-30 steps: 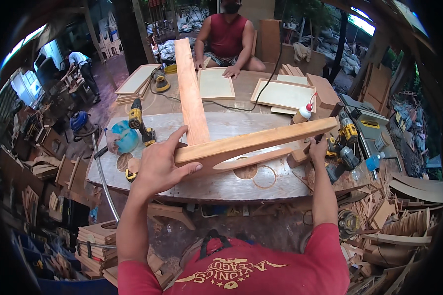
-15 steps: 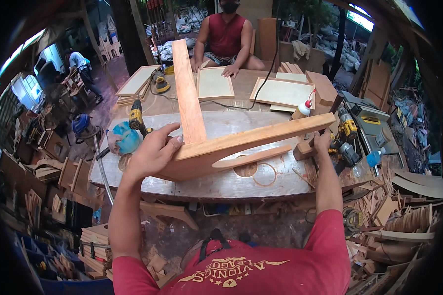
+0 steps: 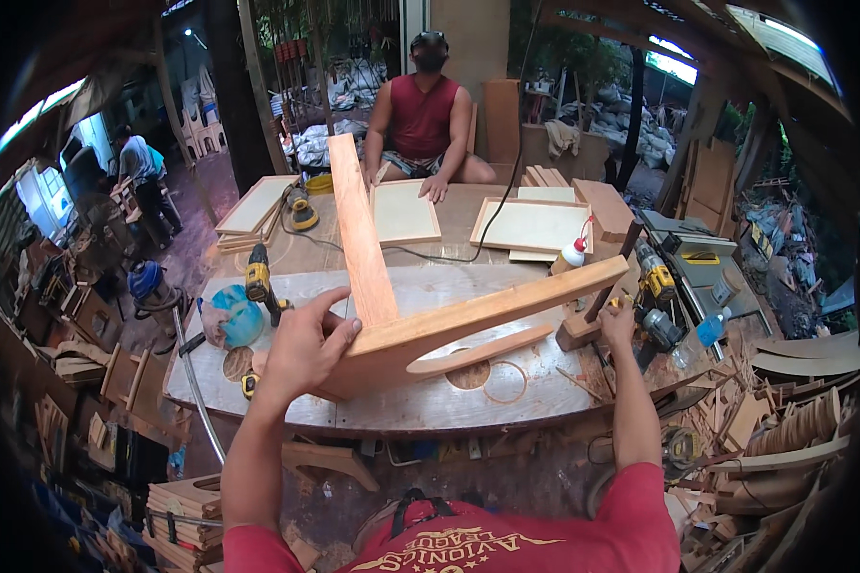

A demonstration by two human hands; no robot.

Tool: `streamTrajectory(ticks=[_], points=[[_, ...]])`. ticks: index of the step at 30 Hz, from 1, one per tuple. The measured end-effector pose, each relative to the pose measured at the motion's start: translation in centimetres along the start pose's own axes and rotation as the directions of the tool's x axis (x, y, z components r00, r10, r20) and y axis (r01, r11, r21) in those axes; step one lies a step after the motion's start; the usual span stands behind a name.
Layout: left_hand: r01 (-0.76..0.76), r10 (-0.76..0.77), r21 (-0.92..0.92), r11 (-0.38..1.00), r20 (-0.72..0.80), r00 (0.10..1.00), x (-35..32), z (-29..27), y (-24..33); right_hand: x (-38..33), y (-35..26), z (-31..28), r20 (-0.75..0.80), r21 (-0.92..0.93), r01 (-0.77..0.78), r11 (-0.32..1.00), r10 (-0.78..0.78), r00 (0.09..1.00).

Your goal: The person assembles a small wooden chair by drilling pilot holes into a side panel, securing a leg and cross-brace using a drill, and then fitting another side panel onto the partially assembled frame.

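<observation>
A: What does the left hand [image 3: 301, 349] hold?
B: It closes over the near left end of the wooden frame piece [image 3: 449, 325], fingers curled on its top edge. The piece lies across the workbench [image 3: 392, 406], with one long plank rising toward the far side.
A: And the right hand [image 3: 616, 323]?
B: It is at the right end, beside a small wood block [image 3: 575, 332]. I cannot tell if it grips. A yellow drill [image 3: 260, 282] lies far left.
</observation>
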State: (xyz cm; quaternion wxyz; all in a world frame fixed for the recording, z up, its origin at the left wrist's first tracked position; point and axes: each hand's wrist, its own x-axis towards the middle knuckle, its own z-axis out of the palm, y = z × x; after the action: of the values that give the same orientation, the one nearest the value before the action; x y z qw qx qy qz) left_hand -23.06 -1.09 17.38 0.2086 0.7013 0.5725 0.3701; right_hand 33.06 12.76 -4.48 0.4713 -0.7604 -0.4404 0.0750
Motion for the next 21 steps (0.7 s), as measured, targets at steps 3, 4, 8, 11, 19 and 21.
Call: streamTrajectory(ticks=[3, 4, 8, 11, 19, 21], points=[[-0.048, 0.047, -0.032, 0.998, -0.037, 0.998, -0.2, 0.1, -0.2, -1.6, -3.4, -2.0, -0.11, 0.114, -0.011, 0.993, 0.024, 0.994], [-0.053, 0.049, -0.059, 0.997, -0.055, 0.997, -0.4, 0.3, -0.3, -2.4, -5.1, -2.6, -0.183, 0.218, 0.091, 0.972, -0.051, 0.982], [-0.196, 0.172, -0.075, 0.978, -0.246, 0.954, -0.9, 1.0, -0.5, -8.1, -14.4, -4.7, -0.434, 0.119, 0.587, 0.801, -0.49, 0.756], [-0.257, 0.219, -0.061, 0.964, -0.362, 0.906, -1.1, 1.4, -0.9, -11.7, -22.0, -5.3, -0.203, 0.075, 0.907, 0.414, -0.884, 0.421], [-0.346, 0.438, 0.269, 0.899, -0.527, 0.728, -5.1, 0.5, -2.7, -13.3, -29.0, -1.6, 0.334, 0.021, 0.97, 0.242, -0.916, 0.221], [-0.292, 0.471, 0.385, 0.875, -0.546, 0.693, -6.9, 0.9, -3.2, -12.9, -28.7, -1.2, 0.318, 0.028, 0.972, 0.231, -0.924, 0.211]])
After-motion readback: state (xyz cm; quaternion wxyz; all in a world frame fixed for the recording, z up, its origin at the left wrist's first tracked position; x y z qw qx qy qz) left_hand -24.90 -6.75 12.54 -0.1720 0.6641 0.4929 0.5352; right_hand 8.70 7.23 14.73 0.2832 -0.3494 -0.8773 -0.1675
